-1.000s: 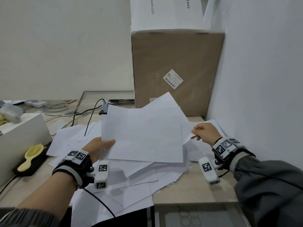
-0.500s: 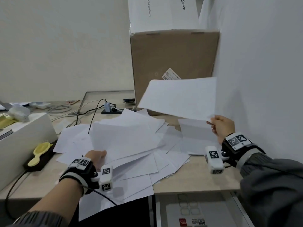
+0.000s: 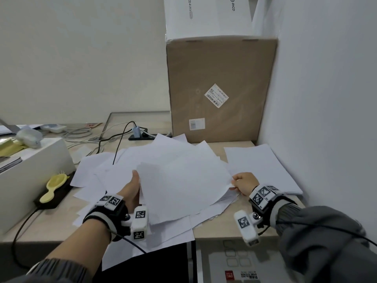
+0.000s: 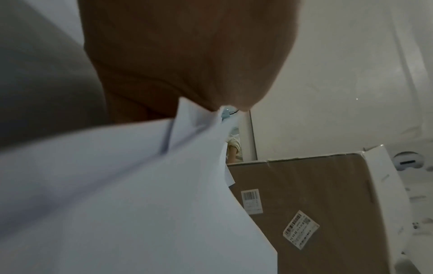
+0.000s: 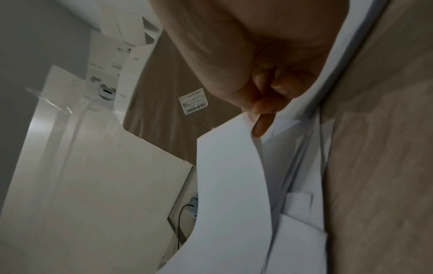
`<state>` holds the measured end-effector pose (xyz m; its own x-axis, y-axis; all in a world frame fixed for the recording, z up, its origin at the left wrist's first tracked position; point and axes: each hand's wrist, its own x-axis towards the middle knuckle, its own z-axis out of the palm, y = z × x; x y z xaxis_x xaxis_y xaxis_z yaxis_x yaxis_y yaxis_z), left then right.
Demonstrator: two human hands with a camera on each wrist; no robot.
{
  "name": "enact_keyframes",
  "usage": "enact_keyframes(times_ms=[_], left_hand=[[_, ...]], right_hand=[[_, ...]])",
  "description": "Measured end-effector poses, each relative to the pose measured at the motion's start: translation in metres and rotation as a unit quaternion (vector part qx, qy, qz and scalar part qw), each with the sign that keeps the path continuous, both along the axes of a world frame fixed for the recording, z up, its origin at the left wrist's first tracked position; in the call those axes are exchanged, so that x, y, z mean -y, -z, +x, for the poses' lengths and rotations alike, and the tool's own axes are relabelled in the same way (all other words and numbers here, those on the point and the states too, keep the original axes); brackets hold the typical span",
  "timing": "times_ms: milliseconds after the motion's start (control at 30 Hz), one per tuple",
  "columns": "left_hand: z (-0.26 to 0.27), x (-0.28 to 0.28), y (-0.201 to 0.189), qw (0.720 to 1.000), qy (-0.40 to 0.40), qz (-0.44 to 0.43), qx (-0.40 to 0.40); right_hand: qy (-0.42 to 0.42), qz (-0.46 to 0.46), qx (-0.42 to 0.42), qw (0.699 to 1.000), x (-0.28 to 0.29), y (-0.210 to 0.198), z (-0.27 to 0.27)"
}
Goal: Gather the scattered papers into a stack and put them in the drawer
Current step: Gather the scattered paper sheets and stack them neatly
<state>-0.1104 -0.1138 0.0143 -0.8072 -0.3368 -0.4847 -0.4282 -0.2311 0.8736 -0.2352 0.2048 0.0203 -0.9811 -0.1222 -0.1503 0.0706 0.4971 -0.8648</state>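
Loose white papers lie fanned across the middle of the desk, some hanging over its front edge. A neater stack of sheets sits at the right by the wall. The top sheet of the pile is held at both sides. My left hand grips its left edge, thumb on top. My right hand pinches the right edge between thumb and fingertips. In the left wrist view my palm lies close over white paper. No drawer is clearly visible.
A tall cardboard box with a white box on top stands behind the papers. A black cable crosses the pile's far left. A white box and a yellow brush sit on the left. A wall closes the right side.
The sheet my right hand held up over the right stack is no longer in it. That hand came down to the pile's right edge and pinched the top sheet. My left hand shifted up to its left edge.
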Motion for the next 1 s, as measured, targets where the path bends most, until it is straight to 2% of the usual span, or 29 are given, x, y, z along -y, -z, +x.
enact_keyframes(times_ms=[67, 233, 367, 433, 500, 600, 700, 767, 900, 1000], left_hand=[[0.001, 0.006, 0.004, 0.999, 0.006, 0.052, 0.009], [0.004, 0.002, 0.004, 0.996, 0.055, -0.072, 0.023], [0.001, 0.002, -0.007, 0.992, 0.023, -0.111, -0.062], [0.004, 0.001, -0.022, 0.987, 0.033, -0.110, -0.116], [0.007, 0.003, -0.037, 0.980, 0.042, -0.099, -0.167], [0.010, 0.003, -0.062, 0.969, 0.036, -0.084, -0.230], [0.011, 0.006, -0.065, 0.964, 0.043, -0.079, -0.251], [0.012, 0.007, -0.053, 0.968, 0.052, -0.060, -0.237], [0.015, -0.004, -0.023, 0.980, 0.044, -0.023, -0.193], [0.009, -0.013, -0.019, 0.983, 0.003, -0.026, -0.181]], right_hand=[[-0.002, 0.015, 0.001, 1.000, 0.003, 0.005, 0.000], [-0.055, 0.066, -0.011, 0.996, 0.012, 0.015, -0.002], [-0.054, 0.099, -0.011, 0.994, 0.012, 0.012, -0.007], [-0.046, 0.026, -0.006, 0.999, 0.013, -0.001, -0.008], [-0.061, -0.095, -0.009, 0.994, 0.015, -0.018, -0.010], [-0.095, -0.268, -0.017, 0.959, 0.019, -0.044, -0.012], [-0.106, -0.356, -0.018, 0.928, 0.020, -0.054, -0.008], [-0.128, -0.373, 0.016, 0.919, 0.020, -0.044, 0.000], [-0.138, -0.340, 0.059, 0.928, 0.024, -0.013, 0.017], [-0.123, -0.317, 0.008, 0.941, 0.026, -0.012, 0.022]])
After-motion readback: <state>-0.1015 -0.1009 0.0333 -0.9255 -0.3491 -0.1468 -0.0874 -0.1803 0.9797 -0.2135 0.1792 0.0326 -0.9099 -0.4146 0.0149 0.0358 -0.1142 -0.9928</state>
